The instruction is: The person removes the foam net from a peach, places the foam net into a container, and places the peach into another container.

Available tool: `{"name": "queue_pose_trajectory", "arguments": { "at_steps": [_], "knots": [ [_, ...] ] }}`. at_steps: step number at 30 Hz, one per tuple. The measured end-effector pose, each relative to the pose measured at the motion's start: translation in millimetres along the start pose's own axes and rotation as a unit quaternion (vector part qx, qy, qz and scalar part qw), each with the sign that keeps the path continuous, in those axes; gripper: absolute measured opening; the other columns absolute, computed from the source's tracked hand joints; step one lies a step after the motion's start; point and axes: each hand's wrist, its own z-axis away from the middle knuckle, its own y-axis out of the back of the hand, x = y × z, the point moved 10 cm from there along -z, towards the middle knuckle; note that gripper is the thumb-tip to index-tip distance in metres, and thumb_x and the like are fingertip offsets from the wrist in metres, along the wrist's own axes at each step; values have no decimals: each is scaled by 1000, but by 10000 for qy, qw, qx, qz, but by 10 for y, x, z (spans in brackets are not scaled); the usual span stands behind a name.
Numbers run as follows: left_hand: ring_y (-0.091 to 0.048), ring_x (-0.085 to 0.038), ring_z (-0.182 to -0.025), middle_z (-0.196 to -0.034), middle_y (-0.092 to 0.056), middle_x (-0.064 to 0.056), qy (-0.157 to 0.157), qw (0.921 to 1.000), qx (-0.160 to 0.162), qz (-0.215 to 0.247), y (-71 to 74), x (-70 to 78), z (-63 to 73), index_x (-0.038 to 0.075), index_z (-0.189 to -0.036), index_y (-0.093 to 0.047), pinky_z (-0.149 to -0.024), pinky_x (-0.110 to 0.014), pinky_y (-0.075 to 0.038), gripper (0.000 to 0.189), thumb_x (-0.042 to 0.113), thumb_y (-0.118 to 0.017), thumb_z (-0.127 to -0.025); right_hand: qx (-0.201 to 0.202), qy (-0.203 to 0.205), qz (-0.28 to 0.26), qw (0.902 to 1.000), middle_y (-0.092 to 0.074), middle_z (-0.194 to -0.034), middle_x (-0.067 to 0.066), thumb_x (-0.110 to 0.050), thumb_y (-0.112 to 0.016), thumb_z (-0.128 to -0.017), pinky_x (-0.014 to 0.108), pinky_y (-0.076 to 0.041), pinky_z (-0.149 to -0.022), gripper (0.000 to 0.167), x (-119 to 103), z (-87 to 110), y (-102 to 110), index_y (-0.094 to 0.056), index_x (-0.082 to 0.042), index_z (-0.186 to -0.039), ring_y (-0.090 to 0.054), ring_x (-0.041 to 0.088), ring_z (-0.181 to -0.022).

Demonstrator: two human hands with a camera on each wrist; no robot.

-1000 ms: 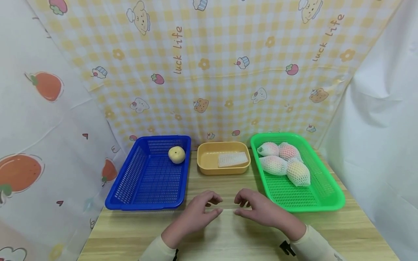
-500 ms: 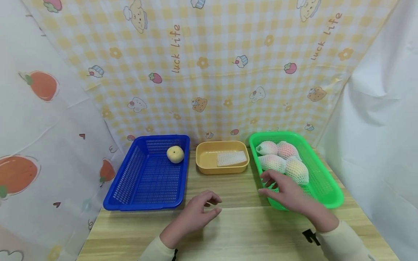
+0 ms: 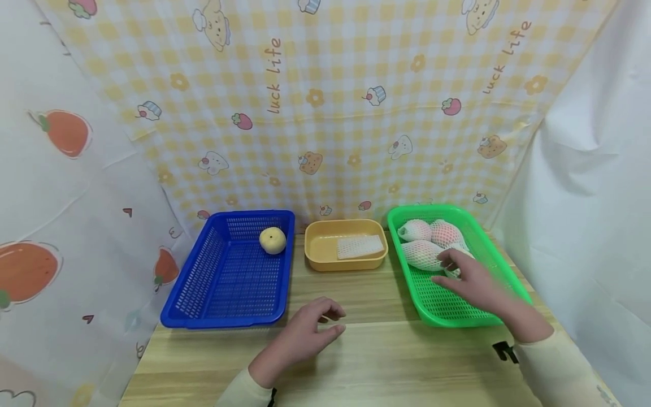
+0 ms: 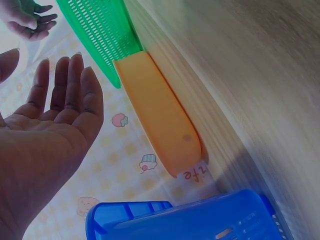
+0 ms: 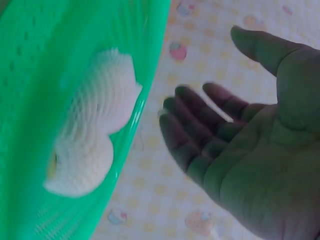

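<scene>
Head view: the right hand (image 3: 475, 285), fingers relaxed and holding nothing, swings from near six o'clock to four, above the green plastic basket (image 3: 432, 320), bringing its foam-netted fruits (image 3: 422, 255) within reach; the left hand (image 3: 308, 332), loose-fingered, likewise bare, hovers at six.

I see a cream right sleeve (image 3: 556, 364) lower right, a cream left sleeve (image 3: 244, 392) bottom centre-left, a black tab (image 3: 503, 351) beside each.
</scene>
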Motion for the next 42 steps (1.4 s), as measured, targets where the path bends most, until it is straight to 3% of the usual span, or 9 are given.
{"name": "queue_pose_trajectory", "arguments": {
  "at_steps": [5, 11, 17, 22, 28, 33, 40, 42],
  "knots": [
    [-70, -17, -115, -121, -72, 7, -22, 10000, 8, 45, 5, 4, 22, 19, -124, -73, -101, -46, -60, 17, 26, -74, -108, -425, -605, 353, 9966, -59, -141, 39, -30, -75, -108, 68, -54, -98, 62, 280, -103, 162, -50, 13, -146, -59, 57, -126],
    [-70, -14, -116, -121, -72, 7, -77, 10000, -31, 54, -19, 15, 15, 20, -123, -73, -102, -46, -60, 16, 27, -74, -108, -804, -949, 983, 9874, -54, -142, 49, -40, -76, -106, 72, -54, -96, 85, 549, -264, 267, -39, 22, -150, -58, 65, -127],
    [-70, -16, -116, -122, -73, 2, -103, 9999, 17, 34, -15, 12, 18, 16, -124, -74, -101, -45, -60, 19, 25, -75, -108, -1547, -1304, 999, 9742, -44, -146, 55, -46, -77, -103, 73, -51, -103, 102, 825, -392, 165, -29, 31, -150, -52, 69, -131],
    [-70, -16, -116, -121, -72, 6, -121, 9999, -15, 10, -15, 24, 22, 18, -123, -74, -101, -41, -60, 17, 26, -75, -108, -1929, -1512, 1003, 9643, -39, -149, 56, -46, -75, -105, 72, -48, -108, 100, 996, -475, 80, -30, 31, -149, -47, 70, -136],
    [-70, -15, -116, -124, -73, -3, -105, 9999, -90, 61, -35, 38, 15, 17, -124, -74, -102, -40, -59, 18, 27, -73, -109, -2232, -1696, 975, 9550, -36, -151, 57, -45, -75, -104, 74, -44, -112, 99, 1091, -552, 8, -31, 32, -148, -41, 72, -139],
    [-69, -12, -115, -125, -74, -4, -71, 9998, -144, 103, -42, 52, 13, 16, -125, -74, -102, -39, -59, 18, 24, -73, -109, -2305, -1860, 983, 9501, -51, -144, 50, -40, -78, -102, 69, -48, -111, 88, 1203, -623, -40, -43, 29, -144, -53, 64, -134],
    [-70, -12, -115, -121, -74, 3, -86, 9994, -250, 230, -67, 81, 4, 20, -123, -74, -102, -44, -60, 17, 29, -73, -109, -2603, -2609, 851, 9257, -58, -136, 43, -49, -73, -103, 63, -61, -85, 86, 1357, -556, -48, -49, 25, -141, -64, 52, -115],
    [-70, -12, -115, -120, -73, 8, -69, 9993, -261, 250, -74, 78, 0, 21, -122, -74, -102, -46, -60, 16, 30, -73, -109, -2690, -2624, 797, 9233, -60, -134, 40, -52, -72, -103, 61, -62, -84, 87, 1359, -547, -60, -50, 23, -141, -65, 47, -112]
  ]
}}
